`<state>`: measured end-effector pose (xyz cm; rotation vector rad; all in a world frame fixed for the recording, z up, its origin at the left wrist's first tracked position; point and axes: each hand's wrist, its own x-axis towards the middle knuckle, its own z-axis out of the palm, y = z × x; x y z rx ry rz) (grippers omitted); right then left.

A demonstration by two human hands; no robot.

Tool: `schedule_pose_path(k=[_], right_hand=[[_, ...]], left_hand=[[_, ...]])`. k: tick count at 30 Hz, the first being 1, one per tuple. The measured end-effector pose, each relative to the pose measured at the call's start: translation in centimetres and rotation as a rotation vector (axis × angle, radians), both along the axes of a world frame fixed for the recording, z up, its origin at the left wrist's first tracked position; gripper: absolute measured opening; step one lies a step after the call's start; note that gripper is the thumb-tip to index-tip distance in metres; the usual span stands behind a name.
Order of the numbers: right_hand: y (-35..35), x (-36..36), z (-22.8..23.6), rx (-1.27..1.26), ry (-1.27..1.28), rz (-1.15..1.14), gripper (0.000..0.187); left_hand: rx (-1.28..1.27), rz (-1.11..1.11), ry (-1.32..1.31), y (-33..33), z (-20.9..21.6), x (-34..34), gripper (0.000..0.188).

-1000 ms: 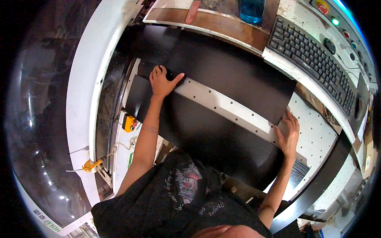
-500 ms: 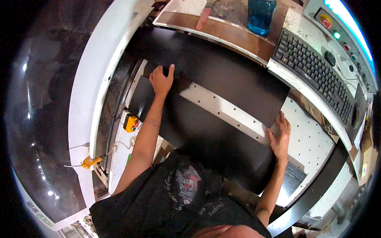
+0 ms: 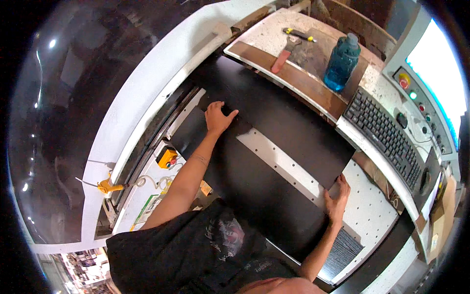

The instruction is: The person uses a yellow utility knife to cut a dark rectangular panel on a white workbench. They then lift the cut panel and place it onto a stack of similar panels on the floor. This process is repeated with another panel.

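Observation:
Two flat black panels lie in front of me, a far panel (image 3: 293, 117) and a near panel (image 3: 264, 186). Between them shows a strip of white, hole-dotted tabletop (image 3: 281, 159), narrowing out toward my left hand. That left hand (image 3: 219, 119) rests on the black surface at the strip's left end, fingers slightly bent and thumb stretched out to the right. At the far panel's lower right corner is my right hand (image 3: 338, 200). Its thumb and fingers are spread apart, touching the corner and edge; what lies under the fingertips is hidden.
Beyond the panels, a shelf (image 3: 240, 48) bears a bottle of blue liquid (image 3: 341, 63), a red-handled scraper (image 3: 281, 61) and a yellow-black utility knife (image 3: 299, 34). A keyboard (image 3: 384, 137) and control panel (image 3: 416, 93) stand right. A yellow switch box (image 3: 167, 157) sits left.
My view has tilted, so the bench and hands appear lower and more of the shelf shows. The left fingers are a little more bent. Both hands keep about the same places on the panels.

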<state>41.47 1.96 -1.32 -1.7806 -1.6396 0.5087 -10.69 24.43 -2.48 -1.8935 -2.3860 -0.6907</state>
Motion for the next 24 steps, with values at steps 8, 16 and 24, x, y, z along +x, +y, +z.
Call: schedule_pose_path(k=[8,16,24], right_hand=[[-1.1,0.4,-1.1,0.003,-0.002,-0.047,0.074],[0.7,-0.9,-2.7,-0.011,-0.109,-0.118,0.074],[-1.4,-2.5,-1.0,-0.043,-0.176,-0.251,0.060]], left_hand=[[0.001,0.003,-0.061,0.8,-0.3,1.6,0.073],[0.055,0.093,-0.277,-0.2,1.0,0.7,0.041],[0.426,-0.098,-0.572,-1.0,1.8,2.1,0.019]])
